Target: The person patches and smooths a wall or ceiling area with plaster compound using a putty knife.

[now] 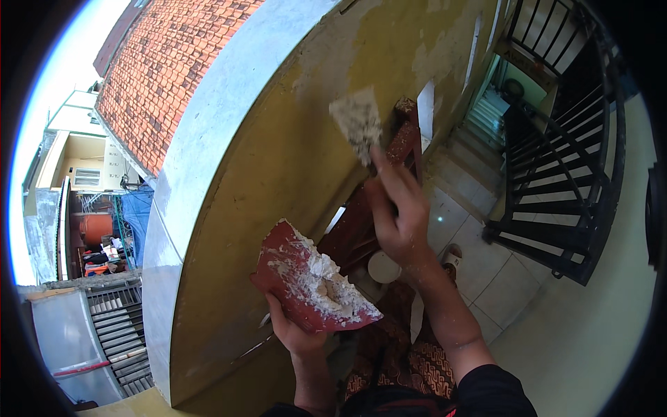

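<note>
My left hand grips a red, roughly triangular board from below, low in front of me, with lumpy white paste heaped on it. My right hand is raised above and right of the board, fingers closed on a wide putty knife whose paste-smeared blade is blurred in front of the yellow wall. The knife's handle is mostly hidden by my fingers; I cannot tell whether the blade touches the wall.
A dark red wooden piece leans along the wall, with a white bucket by my legs. At right are black railings and descending stairs. Left, past the white ledge, lie tiled roofs and buildings below.
</note>
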`<control>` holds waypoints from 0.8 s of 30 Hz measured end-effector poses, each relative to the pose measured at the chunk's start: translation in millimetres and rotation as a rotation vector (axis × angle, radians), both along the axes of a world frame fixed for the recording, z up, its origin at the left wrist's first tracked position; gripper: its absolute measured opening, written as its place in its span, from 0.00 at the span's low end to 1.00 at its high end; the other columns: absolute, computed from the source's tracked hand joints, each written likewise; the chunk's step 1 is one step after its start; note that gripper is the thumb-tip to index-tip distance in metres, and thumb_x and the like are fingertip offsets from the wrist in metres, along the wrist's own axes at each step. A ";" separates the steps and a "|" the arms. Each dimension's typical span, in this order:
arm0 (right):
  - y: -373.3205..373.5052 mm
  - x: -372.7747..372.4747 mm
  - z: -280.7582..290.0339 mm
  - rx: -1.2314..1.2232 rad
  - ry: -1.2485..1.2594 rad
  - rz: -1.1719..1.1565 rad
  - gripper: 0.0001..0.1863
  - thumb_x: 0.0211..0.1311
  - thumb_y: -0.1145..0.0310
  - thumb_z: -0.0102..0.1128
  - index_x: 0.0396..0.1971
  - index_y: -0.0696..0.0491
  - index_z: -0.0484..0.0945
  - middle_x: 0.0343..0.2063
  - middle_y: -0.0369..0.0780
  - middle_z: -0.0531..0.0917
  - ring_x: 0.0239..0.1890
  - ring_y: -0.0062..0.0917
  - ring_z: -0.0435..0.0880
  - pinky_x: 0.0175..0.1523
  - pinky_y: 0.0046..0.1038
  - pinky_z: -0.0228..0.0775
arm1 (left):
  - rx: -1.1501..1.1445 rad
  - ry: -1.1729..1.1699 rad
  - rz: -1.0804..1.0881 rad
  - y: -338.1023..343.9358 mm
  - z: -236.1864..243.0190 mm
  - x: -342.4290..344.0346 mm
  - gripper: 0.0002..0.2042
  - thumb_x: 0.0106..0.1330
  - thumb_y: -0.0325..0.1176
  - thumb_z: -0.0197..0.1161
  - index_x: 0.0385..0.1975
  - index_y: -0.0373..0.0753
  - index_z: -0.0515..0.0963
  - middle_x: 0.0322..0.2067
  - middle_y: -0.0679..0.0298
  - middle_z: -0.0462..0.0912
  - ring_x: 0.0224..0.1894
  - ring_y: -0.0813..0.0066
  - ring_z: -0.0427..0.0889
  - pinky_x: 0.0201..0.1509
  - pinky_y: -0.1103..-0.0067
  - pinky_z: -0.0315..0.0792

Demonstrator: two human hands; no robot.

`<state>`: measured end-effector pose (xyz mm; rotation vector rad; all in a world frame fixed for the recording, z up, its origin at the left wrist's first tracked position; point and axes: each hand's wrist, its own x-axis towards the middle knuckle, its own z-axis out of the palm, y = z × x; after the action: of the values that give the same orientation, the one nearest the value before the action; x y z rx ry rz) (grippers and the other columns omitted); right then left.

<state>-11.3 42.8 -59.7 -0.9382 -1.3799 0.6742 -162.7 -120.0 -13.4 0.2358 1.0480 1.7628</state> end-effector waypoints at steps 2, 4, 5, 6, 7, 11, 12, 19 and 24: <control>31.8 -2.9 36.5 -0.028 0.000 -0.062 0.25 0.70 0.80 0.60 0.66 0.59 0.75 0.35 0.45 0.82 0.35 0.29 0.80 0.45 0.29 0.73 | -0.024 0.006 0.010 -3.0 0.5 -10.1 0.27 0.83 0.52 0.38 0.73 0.42 0.60 0.62 0.56 0.75 0.59 0.57 0.78 0.62 0.60 0.74; 57.3 -16.5 39.7 0.011 0.031 -0.064 0.25 0.70 0.79 0.59 0.66 0.59 0.74 0.35 0.46 0.82 0.35 0.29 0.80 0.45 0.29 0.73 | -0.038 -0.001 0.018 1.6 2.8 -5.7 0.27 0.83 0.52 0.38 0.73 0.42 0.60 0.61 0.56 0.75 0.59 0.57 0.79 0.61 0.60 0.74; 62.6 -22.6 39.1 0.046 0.061 -0.064 0.24 0.71 0.79 0.59 0.66 0.59 0.74 0.34 0.46 0.82 0.35 0.29 0.80 0.46 0.29 0.73 | -0.037 -0.039 0.072 6.2 7.7 3.9 0.27 0.83 0.52 0.38 0.73 0.41 0.60 0.61 0.56 0.75 0.57 0.57 0.79 0.60 0.60 0.75; 54.6 -32.6 32.2 0.019 0.040 -0.064 0.26 0.70 0.79 0.59 0.67 0.58 0.73 0.33 0.46 0.81 0.33 0.29 0.79 0.44 0.29 0.72 | -0.039 -0.072 0.128 8.1 11.5 6.7 0.27 0.83 0.52 0.38 0.72 0.41 0.61 0.60 0.56 0.76 0.56 0.57 0.80 0.60 0.60 0.75; 38.1 -42.2 19.9 0.012 0.046 -0.059 0.26 0.70 0.79 0.59 0.67 0.58 0.73 0.33 0.46 0.81 0.33 0.29 0.79 0.44 0.29 0.72 | -0.045 -0.066 0.133 4.3 12.1 0.4 0.27 0.83 0.52 0.38 0.72 0.41 0.61 0.60 0.56 0.76 0.56 0.57 0.80 0.60 0.60 0.75; -31.3 -29.7 -21.9 -0.216 -0.083 0.259 0.29 0.69 0.80 0.61 0.69 0.57 0.71 0.33 0.45 0.80 0.32 0.31 0.79 0.43 0.31 0.74 | -0.019 0.068 -0.031 2.8 13.1 -11.6 0.27 0.83 0.52 0.39 0.73 0.43 0.60 0.63 0.57 0.73 0.60 0.57 0.77 0.63 0.59 0.73; -33.3 -26.9 -25.9 -0.218 -0.082 0.260 0.29 0.69 0.80 0.61 0.69 0.57 0.71 0.33 0.45 0.80 0.32 0.31 0.79 0.43 0.31 0.74 | -0.019 0.091 -0.082 2.1 10.3 -16.4 0.27 0.83 0.52 0.39 0.74 0.43 0.60 0.65 0.58 0.72 0.62 0.57 0.76 0.65 0.59 0.72; 39.7 -7.4 33.0 -0.029 -0.009 -0.099 0.25 0.71 0.77 0.60 0.67 0.56 0.74 0.37 0.45 0.83 0.37 0.25 0.80 0.45 0.28 0.73 | 0.005 -0.038 -0.160 2.2 -2.1 -23.8 0.29 0.82 0.53 0.40 0.75 0.41 0.57 0.70 0.57 0.67 0.71 0.57 0.69 0.75 0.57 0.63; 49.7 -23.7 33.7 -0.048 -0.037 -0.038 0.26 0.71 0.76 0.60 0.68 0.54 0.73 0.36 0.46 0.82 0.36 0.29 0.81 0.46 0.28 0.73 | -0.020 -0.013 -0.146 1.1 2.6 -16.0 0.29 0.82 0.53 0.40 0.75 0.41 0.57 0.70 0.57 0.67 0.71 0.57 0.69 0.74 0.57 0.63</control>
<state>-35.1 92.5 -26.0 -1.0173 -1.3802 0.6666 -178.6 -118.9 -10.9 0.2804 1.0130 1.6206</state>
